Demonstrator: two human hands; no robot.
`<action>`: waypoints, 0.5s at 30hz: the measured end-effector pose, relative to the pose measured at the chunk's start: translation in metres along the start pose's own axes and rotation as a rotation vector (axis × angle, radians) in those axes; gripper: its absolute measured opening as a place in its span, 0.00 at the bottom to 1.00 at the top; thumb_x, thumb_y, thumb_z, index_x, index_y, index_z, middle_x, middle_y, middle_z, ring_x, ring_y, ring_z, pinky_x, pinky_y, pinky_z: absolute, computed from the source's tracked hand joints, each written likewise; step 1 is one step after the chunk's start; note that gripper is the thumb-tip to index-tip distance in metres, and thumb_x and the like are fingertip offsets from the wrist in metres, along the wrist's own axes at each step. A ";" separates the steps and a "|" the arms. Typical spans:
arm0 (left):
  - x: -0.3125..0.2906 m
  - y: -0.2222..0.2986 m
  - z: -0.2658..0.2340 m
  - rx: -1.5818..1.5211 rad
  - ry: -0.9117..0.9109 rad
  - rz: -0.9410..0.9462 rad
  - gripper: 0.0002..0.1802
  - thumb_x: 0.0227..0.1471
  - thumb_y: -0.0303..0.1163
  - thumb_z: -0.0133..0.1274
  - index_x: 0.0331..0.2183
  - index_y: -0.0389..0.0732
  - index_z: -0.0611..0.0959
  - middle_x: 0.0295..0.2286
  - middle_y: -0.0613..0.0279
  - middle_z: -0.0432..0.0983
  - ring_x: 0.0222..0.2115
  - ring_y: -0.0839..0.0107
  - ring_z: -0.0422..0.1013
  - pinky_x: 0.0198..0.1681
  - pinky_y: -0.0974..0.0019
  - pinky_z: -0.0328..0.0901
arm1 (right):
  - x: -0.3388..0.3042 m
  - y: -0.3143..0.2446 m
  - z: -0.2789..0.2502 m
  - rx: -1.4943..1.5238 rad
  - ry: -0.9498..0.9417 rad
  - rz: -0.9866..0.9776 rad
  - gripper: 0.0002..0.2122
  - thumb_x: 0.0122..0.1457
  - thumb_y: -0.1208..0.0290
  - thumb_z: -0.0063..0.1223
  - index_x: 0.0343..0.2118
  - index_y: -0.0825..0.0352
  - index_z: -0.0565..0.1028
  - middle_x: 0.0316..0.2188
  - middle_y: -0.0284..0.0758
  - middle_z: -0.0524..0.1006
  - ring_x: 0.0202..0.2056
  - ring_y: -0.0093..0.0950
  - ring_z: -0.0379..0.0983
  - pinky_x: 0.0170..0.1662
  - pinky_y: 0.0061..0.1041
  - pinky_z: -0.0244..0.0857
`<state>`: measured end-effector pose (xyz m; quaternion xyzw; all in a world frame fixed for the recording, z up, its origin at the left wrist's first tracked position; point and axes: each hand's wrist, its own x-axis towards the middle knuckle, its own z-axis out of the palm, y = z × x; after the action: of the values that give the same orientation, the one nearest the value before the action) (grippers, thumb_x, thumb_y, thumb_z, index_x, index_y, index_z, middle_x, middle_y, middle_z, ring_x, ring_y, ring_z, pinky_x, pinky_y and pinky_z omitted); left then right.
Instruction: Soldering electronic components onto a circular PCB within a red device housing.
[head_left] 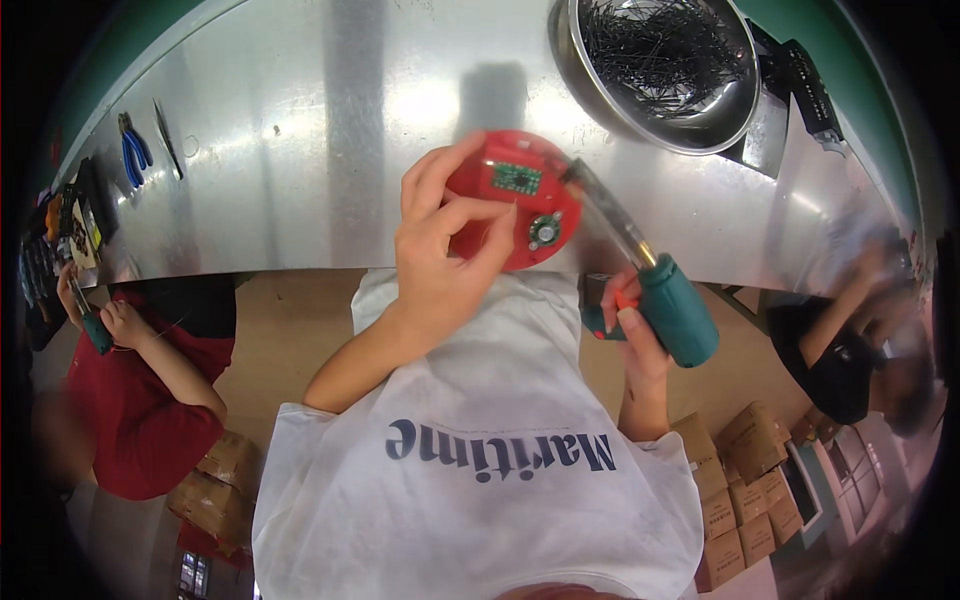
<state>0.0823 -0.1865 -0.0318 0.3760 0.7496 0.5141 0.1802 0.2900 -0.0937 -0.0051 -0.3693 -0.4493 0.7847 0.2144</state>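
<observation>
My left hand [445, 240] pinches a round red plastic housing [470, 182] above the metal table. A small green circuit board [517, 178] sits on the housing's face, with a round metal-centred part [545, 231] below it. In my right hand [642, 340] is a green power screwdriver [680, 312] with an orange trigger, my fingers wrapped round its grip. Its long shaft [615, 215] slants up and left to the housing's right edge. The tip is blurred, so contact cannot be made out.
A metal bowl [640, 128] of thin black strips stands at the back right, beside a black device [805, 92]. Blue-handled pliers [133, 150] and tweezers [168, 140] lie at the left. Co-workers sit on both sides; the left one's hand [125, 325] is near a similar green tool [97, 330].
</observation>
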 end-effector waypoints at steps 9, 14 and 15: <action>0.008 0.005 -0.001 -0.002 -0.035 -0.054 0.04 0.43 0.19 0.58 0.27 0.35 0.82 0.49 0.52 0.70 0.50 0.57 0.64 0.52 0.60 0.60 | -0.013 0.004 -0.023 -0.458 0.108 0.022 0.08 0.41 0.85 0.57 0.28 0.72 0.74 0.25 0.36 0.72 0.26 0.25 0.68 0.28 0.22 0.62; 0.009 0.008 -0.003 0.043 -0.062 -0.071 0.04 0.43 0.20 0.58 0.27 0.36 0.82 0.49 0.55 0.71 0.49 0.58 0.64 0.52 0.60 0.60 | -0.009 -0.001 -0.016 -0.380 0.172 0.115 0.08 0.39 0.84 0.58 0.26 0.72 0.75 0.22 0.36 0.71 0.24 0.26 0.68 0.28 0.23 0.61; 0.010 0.008 -0.003 0.044 -0.061 -0.073 0.04 0.43 0.20 0.58 0.27 0.36 0.82 0.49 0.55 0.71 0.49 0.58 0.64 0.52 0.60 0.60 | -0.008 0.000 -0.016 -0.379 0.171 0.117 0.08 0.39 0.84 0.58 0.26 0.72 0.75 0.22 0.36 0.71 0.24 0.26 0.68 0.28 0.23 0.61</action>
<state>0.0771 -0.1799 -0.0217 0.3678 0.7682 0.4787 0.2133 0.3077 -0.0905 -0.0073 -0.4935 -0.5469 0.6631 0.1326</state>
